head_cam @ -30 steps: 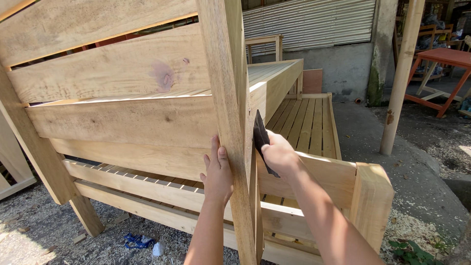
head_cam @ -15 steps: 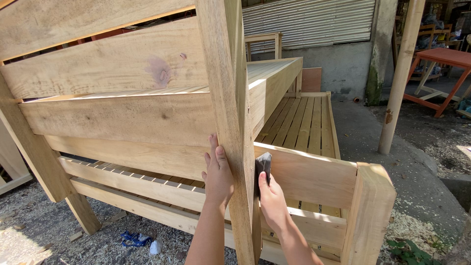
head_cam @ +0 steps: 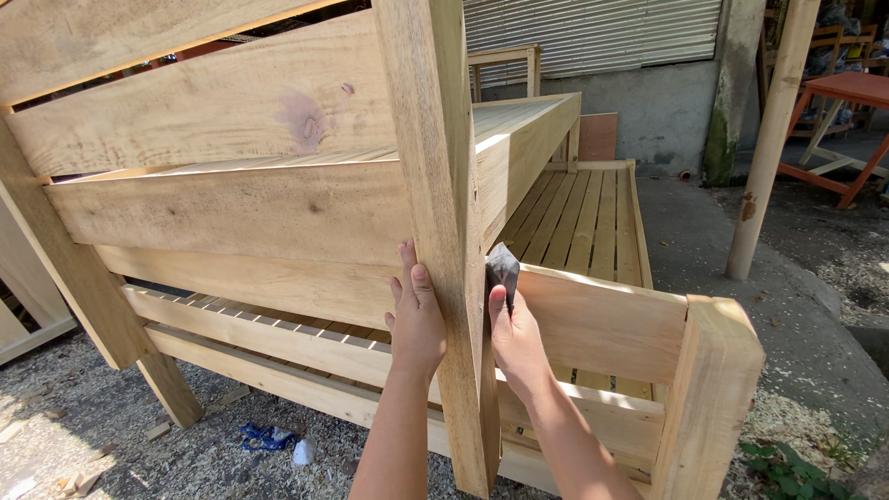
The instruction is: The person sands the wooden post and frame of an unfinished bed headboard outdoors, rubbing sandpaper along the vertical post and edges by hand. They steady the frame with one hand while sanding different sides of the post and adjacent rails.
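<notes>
Sandpaper (head_cam: 502, 266): small dark grey sheet, folded or curled, pressed flat-ish against the right face of the post, upper edge sticking up free above the fingers that pin it. Sits just above the top edge of the lower side rail, right at the joint. Post (head_cam: 443, 231): upright bare pale timber, square section, visible grain, unfinished; runs from top of view down to the ground. Horizontal boards butt into it on the left, lower rail on the right.
</notes>
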